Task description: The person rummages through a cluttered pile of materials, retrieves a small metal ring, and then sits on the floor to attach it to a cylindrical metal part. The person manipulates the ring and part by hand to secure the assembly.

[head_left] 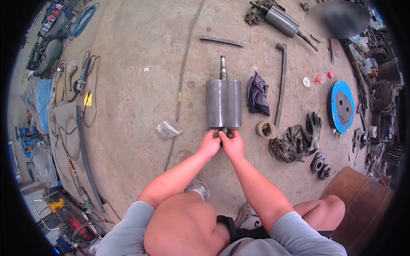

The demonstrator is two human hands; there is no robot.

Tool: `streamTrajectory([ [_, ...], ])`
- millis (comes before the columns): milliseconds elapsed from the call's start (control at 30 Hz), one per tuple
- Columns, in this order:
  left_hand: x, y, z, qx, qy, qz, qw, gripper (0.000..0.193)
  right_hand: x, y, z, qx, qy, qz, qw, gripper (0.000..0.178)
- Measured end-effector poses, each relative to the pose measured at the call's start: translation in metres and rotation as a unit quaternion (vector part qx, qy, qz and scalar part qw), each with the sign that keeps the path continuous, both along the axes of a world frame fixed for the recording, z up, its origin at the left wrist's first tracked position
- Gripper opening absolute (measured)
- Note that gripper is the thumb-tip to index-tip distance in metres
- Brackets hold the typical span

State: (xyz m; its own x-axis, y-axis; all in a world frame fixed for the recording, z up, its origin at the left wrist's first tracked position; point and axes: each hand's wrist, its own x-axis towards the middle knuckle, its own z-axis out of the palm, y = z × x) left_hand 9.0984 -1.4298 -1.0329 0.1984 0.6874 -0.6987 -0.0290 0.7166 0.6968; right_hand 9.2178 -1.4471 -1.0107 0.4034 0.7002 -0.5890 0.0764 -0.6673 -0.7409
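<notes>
A grey steel rotor [224, 103] lies on the concrete floor in front of me. Its stepped shaft [223, 67] points away at the far end. At the near end, my left hand [210, 143] and my right hand [232, 145] meet around the short shaft stub, fingers bent and closed on it from both sides. My thumbs come together over the stub, and the fingertips underneath are mostly hidden. Right of the rotor lies a crumpled dark purple cloth [258, 94]. Closer to my right hand stands a small tub [266, 129] with dark stuff inside.
Dirty rags [290, 145], a black glove [314, 131] and two bearings [321, 165] lie to the right, near a blue-rimmed round cover [342, 106]. A second rotor [282, 21] rests far right. Left are a plastic bag [169, 129], a cable [186, 64] and an angle grinder [83, 73].
</notes>
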Motion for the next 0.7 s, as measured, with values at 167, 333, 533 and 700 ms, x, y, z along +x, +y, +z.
streamTrajectory([
  [167, -0.004, 0.004, 0.012, -0.007, -0.006, 0.002, 1.000, 0.043, -0.006, 0.005, -0.008, -0.032, -0.067, 0.008, 0.997, 0.058],
  [333, -0.008, 0.007, 0.019, 0.012, 0.038, -0.012, 0.999, 0.042, -0.014, 0.008, -0.010, -0.008, -0.080, -0.008, 0.997, 0.048],
  [533, -0.024, 0.050, 0.066, 0.172, 0.162, -0.035, 0.971, 0.021, -0.018, 0.007, -0.009, 0.019, -0.064, -0.043, 0.997, 0.045],
  [700, -0.035, 0.169, 0.119, 0.254, 0.272, -0.029, 0.928, 0.034, -0.022, 0.013, 0.004, -0.014, -0.083, -0.042, 0.996, 0.047],
])
